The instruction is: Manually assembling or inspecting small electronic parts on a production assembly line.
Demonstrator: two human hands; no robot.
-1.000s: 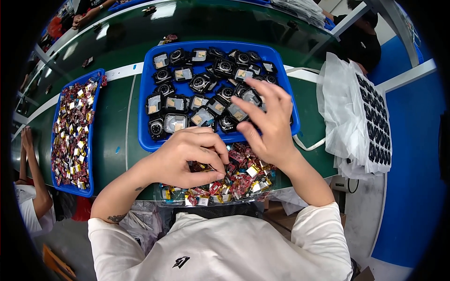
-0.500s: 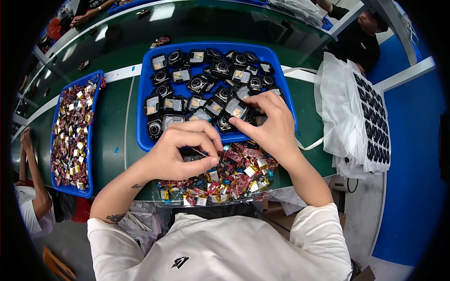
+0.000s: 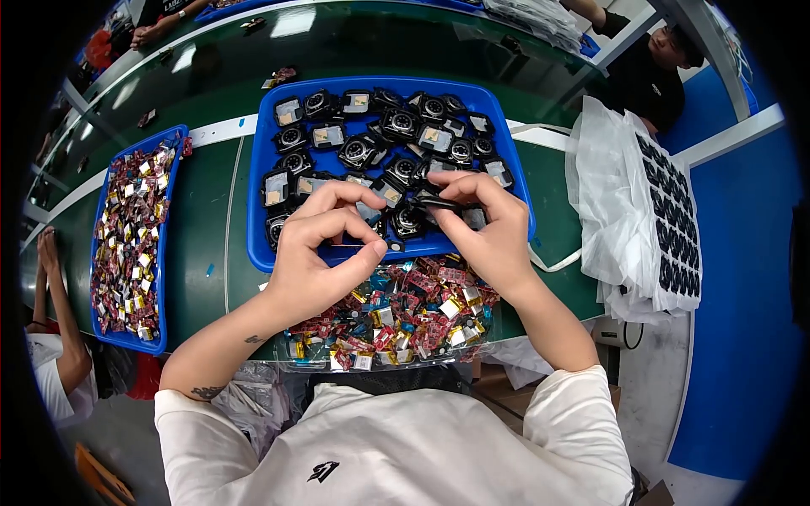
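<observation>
A blue tray (image 3: 256,198) in front of me holds many black smartwatch cases, some with round sensor backs up, others with grey insides showing. Over its near right part, my right hand (image 3: 489,228) pinches one black watch case (image 3: 436,202) between thumb and fingers, tilted nearly edge-on. My left hand (image 3: 325,236) is beside it over the tray's near edge, thumb and forefinger together; a thin thing seems to lie in its grip, too small to name. Below both hands, a clear tray bears a heap of small red circuit boards (image 3: 422,312) with silver and yellow parts.
At left, a long blue tray (image 3: 94,282) is full of similar boards. White sheets (image 3: 603,202) and a stack of black-patterned sheets (image 3: 671,219) stand at right. A green conveyor (image 3: 354,51) with scattered pieces runs behind a white rail. Other people sit around the line.
My right hand has tipped the watch case from face-up to nearly edge-on. My left hand has shifted slightly up and left. Pieces on the conveyor have moved left.
</observation>
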